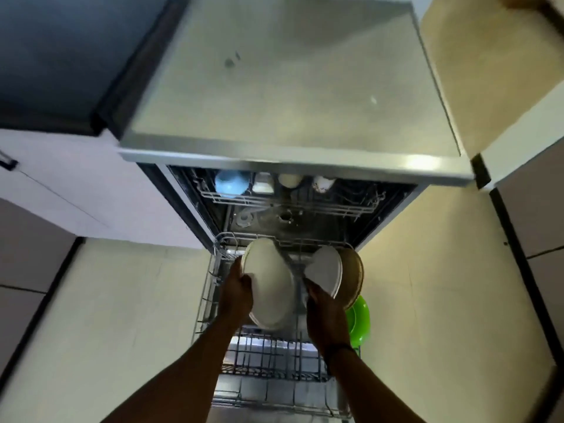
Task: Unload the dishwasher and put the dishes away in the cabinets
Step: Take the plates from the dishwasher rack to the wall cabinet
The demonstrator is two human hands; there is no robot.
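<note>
**Both hands on plates over the pulled-out lower rack**

A grey worktop [287,96] overhangs the open dishwasher [305,221], and pale cabinet fronts [91,190] close in on the left side, with a dark strip of floor trim running beside the tiled floor [442,285]. Nothing lies between the hands and the plates; the wire tines of the lower rack [268,352] stand under and around them.

The upper rack [290,206] sits inside the machine, just under the worktop's front edge. Along its back row are a light blue bowl [229,183] at the left end, a clear container [263,183] beside it, then a pale cup [289,180] and a patterned cup [323,183] toward the middle. The right end of that rack cannot be made out in the dark.

The lower rack is drawn out over the floor. Along its right edge stand a white plate [326,273], a tan plate [354,277] just behind it, and a bright green plate [360,320] nearest the person.

The left hand [237,293] grips the near rim of a large white plate [270,282], thumb over its face, the plate tilted on edge at the rack's left half. The right hand [326,315] has its fingers curled round the lower rim of the smaller white plate. A dark band circles the right wrist.
</note>
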